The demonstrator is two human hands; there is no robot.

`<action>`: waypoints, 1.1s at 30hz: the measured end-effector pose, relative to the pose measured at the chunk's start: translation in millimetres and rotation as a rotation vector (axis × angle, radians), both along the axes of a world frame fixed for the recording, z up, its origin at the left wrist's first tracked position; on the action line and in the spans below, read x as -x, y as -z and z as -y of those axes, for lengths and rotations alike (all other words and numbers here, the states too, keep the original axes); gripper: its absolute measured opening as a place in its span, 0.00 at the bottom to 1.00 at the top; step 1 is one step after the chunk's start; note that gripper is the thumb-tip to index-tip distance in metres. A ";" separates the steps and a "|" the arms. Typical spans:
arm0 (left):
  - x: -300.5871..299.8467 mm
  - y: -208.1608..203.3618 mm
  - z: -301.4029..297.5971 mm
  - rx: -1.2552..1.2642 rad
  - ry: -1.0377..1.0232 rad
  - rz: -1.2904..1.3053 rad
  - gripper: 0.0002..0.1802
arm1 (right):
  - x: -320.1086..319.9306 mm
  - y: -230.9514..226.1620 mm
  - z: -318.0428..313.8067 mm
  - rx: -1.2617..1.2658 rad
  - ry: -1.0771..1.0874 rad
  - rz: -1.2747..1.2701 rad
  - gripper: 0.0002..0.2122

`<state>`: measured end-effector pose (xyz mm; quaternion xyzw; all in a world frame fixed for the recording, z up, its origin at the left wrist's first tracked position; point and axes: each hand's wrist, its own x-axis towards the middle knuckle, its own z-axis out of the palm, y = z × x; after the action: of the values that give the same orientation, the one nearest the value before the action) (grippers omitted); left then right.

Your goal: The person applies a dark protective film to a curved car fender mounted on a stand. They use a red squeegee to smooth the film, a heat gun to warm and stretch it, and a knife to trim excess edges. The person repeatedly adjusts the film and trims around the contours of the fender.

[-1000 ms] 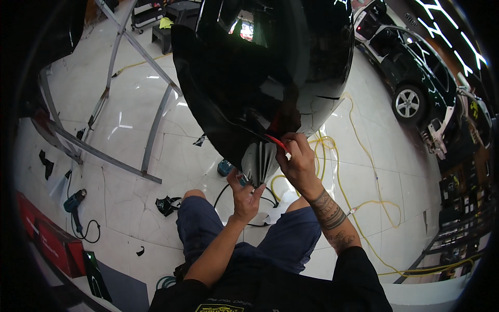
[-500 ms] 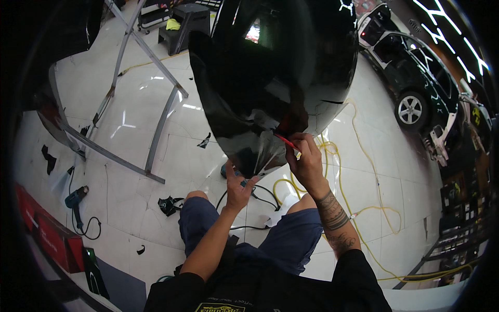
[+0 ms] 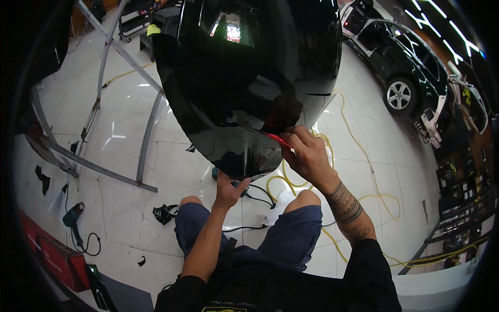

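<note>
A large glossy black car panel (image 3: 249, 62) rises in front of me, its rounded lower end pointing toward my knees. A thin film (image 3: 236, 158) covers that end, with creases converging toward the bottom tip. My left hand (image 3: 229, 191) grips the film at this tip, thumb in front and the other fingers partly hidden behind it. My right hand (image 3: 307, 155) pinches a flat red squeegee (image 3: 275, 139), whose edge meets the panel's surface right of the creases.
Grey metal stand bars (image 3: 148, 138) lie to the left. On the floor are a heat gun (image 3: 73, 218), black scraps (image 3: 164, 213) and a yellow hose (image 3: 358, 140). Red boxes (image 3: 52, 255) sit lower left. A dark car (image 3: 405, 62) with open doors stands right.
The view has shifted, so the panel and stand appear further left. My right hand and the squeegee have moved slightly leftward in the picture; my left hand keeps hold at the tip.
</note>
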<state>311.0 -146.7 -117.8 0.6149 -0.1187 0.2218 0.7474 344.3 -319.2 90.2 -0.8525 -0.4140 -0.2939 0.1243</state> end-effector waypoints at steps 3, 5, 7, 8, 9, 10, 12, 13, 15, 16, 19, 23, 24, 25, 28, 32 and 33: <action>1.7 -7.3 -7.9 -0.225 -0.039 0.065 0.10 | -2.0 2.7 0.9 0.022 0.022 0.001 0.14; 4.3 -11.6 -10.6 -0.265 -0.021 0.075 0.10 | -1.8 5.1 0.9 0.021 0.031 0.003 0.14; 6.9 -12.6 -11.4 -0.283 -0.010 0.074 0.09 | 0.3 9.6 0.8 0.030 0.034 -0.018 0.14; 9.3 -11.8 -11.2 -0.281 -0.010 0.068 0.09 | 1.0 12.0 0.7 0.034 0.035 -0.030 0.14; 10.7 -10.9 -11.0 -0.279 -0.009 0.062 0.09 | 0.9 14.6 0.7 0.035 0.046 -0.024 0.14; 10.9 -10.2 -10.9 -0.275 0.004 0.051 0.08 | 0.6 17.6 0.9 0.037 0.057 -0.018 0.14; 12.5 -8.2 -11.9 -0.273 0.030 0.026 0.07 | 0.5 23.8 0.3 0.033 0.066 -0.013 0.14; 14.0 -6.6 -11.7 -0.273 0.026 0.018 0.07 | 0.3 26.4 -0.2 0.029 0.066 -0.013 0.14; 13.6 -5.3 -11.9 -0.274 0.013 0.011 0.07 | -1.7 29.9 -1.7 0.025 0.065 -0.002 0.15; 12.9 -3.9 -11.6 -0.258 -0.006 0.017 0.07 | -2.8 32.5 -2.0 0.025 0.066 0.004 0.15; 8.6 0.3 -10.4 -0.232 -0.046 0.024 0.07 | -5.5 42.7 -1.0 0.012 0.072 0.001 0.15; 4.9 -0.7 -14.4 -0.323 -0.082 0.029 0.09 | -11.2 59.6 -0.9 -0.002 0.090 -0.016 0.16; 4.3 -1.3 -15.2 -0.360 -0.091 0.036 0.09 | -12.3 64.0 -0.6 -0.002 0.089 -0.026 0.16; 3.2 1.0 -15.1 -0.340 -0.103 0.022 0.09 | -13.4 68.4 -0.2 -0.003 0.088 -0.037 0.16; -1.1 7.8 -14.2 -0.294 -0.151 0.004 0.08 | -17.9 82.8 -1.8 -0.017 0.086 -0.039 0.17; -6.7 12.4 -15.2 -0.261 -0.137 -0.031 0.08 | -21.6 107.7 2.5 0.027 0.120 -0.105 0.20; -7.9 14.5 -16.2 -0.251 -0.114 -0.057 0.08 | -23.3 111.7 1.8 0.002 0.112 -0.085 0.19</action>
<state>318.9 -130.5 -132.3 0.7155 -0.0890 0.2299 0.6537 367.6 -321.0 -21.5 -0.8862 -0.3604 -0.2632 0.1242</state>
